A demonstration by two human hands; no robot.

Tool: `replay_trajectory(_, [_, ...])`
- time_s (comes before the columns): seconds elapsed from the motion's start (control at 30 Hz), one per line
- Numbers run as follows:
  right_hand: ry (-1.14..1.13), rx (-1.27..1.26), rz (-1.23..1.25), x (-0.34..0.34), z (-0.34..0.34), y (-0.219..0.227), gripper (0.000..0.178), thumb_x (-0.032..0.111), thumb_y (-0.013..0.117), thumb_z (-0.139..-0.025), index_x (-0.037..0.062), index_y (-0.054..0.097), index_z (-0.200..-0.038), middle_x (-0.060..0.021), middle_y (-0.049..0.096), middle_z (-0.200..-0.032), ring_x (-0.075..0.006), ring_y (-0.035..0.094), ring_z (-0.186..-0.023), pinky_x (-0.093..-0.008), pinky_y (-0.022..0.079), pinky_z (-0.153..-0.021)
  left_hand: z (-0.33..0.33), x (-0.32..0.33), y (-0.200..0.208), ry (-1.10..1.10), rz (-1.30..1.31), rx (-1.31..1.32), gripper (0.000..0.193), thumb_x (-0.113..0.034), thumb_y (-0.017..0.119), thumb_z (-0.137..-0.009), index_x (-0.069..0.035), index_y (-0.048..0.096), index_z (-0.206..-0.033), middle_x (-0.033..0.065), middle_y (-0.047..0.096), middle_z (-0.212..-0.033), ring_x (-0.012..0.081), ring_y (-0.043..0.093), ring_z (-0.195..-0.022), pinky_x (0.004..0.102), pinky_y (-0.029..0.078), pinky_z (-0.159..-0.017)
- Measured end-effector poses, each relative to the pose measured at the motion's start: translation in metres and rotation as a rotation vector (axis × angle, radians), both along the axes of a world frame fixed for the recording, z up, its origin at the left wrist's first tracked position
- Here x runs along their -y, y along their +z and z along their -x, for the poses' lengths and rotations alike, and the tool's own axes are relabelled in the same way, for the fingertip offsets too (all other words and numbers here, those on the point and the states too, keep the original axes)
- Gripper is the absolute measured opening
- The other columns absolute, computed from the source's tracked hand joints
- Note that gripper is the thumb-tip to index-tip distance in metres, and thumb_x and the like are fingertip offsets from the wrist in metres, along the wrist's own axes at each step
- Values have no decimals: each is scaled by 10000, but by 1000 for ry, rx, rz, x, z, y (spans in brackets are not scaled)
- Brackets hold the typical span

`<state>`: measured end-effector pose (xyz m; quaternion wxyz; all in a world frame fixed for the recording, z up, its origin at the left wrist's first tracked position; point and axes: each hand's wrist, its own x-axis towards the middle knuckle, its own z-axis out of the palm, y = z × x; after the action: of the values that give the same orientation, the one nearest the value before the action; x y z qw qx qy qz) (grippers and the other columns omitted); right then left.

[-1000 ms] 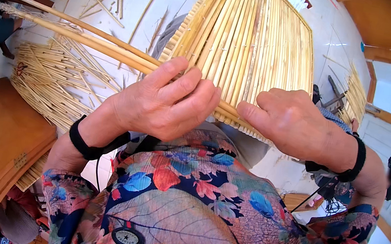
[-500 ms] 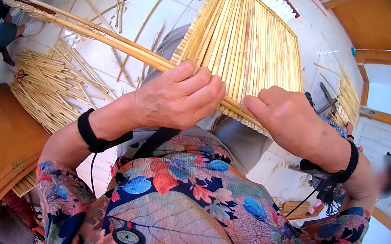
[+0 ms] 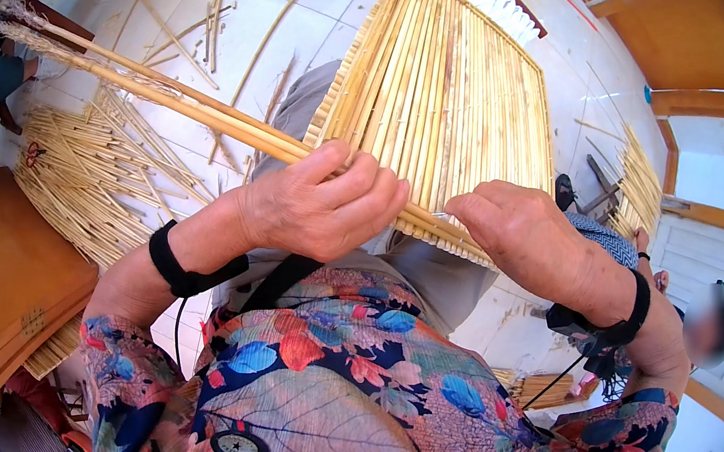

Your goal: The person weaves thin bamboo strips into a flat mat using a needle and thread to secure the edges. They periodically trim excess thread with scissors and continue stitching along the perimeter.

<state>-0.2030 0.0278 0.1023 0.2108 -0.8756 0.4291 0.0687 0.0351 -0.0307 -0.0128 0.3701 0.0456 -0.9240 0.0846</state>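
A flat panel of straw-coloured reed stalks [image 3: 465, 83], bound side by side, leans over my lap. Along its near edge my left hand [image 3: 328, 203] is closed around a few long reed stalks [image 3: 202, 114], whose frayed ends reach out to the far left. My right hand [image 3: 532, 236] is closed further right on the same edge, in a pinch with thumb and forefinger. A thin pale point shows at its fingertips; the rest of that small thing is hidden in the fingers.
A large heap of cut reeds [image 3: 91, 179] lies on the tiled floor at left, beside an orange-brown wooden board [image 3: 4, 268]. Loose stalks [image 3: 262, 46] are scattered beyond. More reeds [image 3: 641, 182] lie at right, near another person [image 3: 709, 326].
Both hands and the near edge of the panel sit slightly further left in view, the hands a little lower. Each hand keeps its closed grip.
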Motion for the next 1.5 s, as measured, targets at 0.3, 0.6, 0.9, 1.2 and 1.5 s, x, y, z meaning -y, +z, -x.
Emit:
replay_trajectory(0.3, [-35,72,7,-4,-2,-9,131,44,592,-756,30,516,-861,-125,588,-773,-327,635,-758,-394,524,-636,-3,-4,-2,19,-19,23,316,-156,640,-755,19,654,-1018,92,593,-972,223,589,-898,341,462,-724])
replay_trajectory(0.6, [-10,-22,-21,6,6,11,103,70,583,-789,59,529,-876,-111,589,-763,-306,638,-737,-383,523,-620,0,-1,7,-10,-90,19,318,-123,634,-753,37,658,-1027,107,605,-992,230,596,-900,341,472,-742])
replay_trajectory(0.9, [-45,-55,35,-4,-2,7,109,48,569,-776,29,508,-865,-136,591,-786,-331,639,-748,-392,530,-633,1,1,10,-27,-49,61,331,-150,606,-768,52,637,-1029,122,604,-978,237,582,-915,350,470,-767])
replay_trajectory(1.2, [-104,24,-87,1,3,3,116,27,587,-810,19,521,-905,-144,591,-806,-342,629,-780,-402,520,-670,2,3,4,-22,2,32,329,-182,606,-777,42,642,-1016,115,602,-971,236,586,-901,352,471,-747])
replay_trajectory(1.5, [-70,43,-78,1,-5,-1,126,49,585,-785,19,489,-861,-147,576,-788,-353,624,-753,-414,513,-637,1,-1,4,-13,-56,-5,300,-123,639,-757,34,674,-1010,114,603,-990,247,601,-902,361,490,-726])
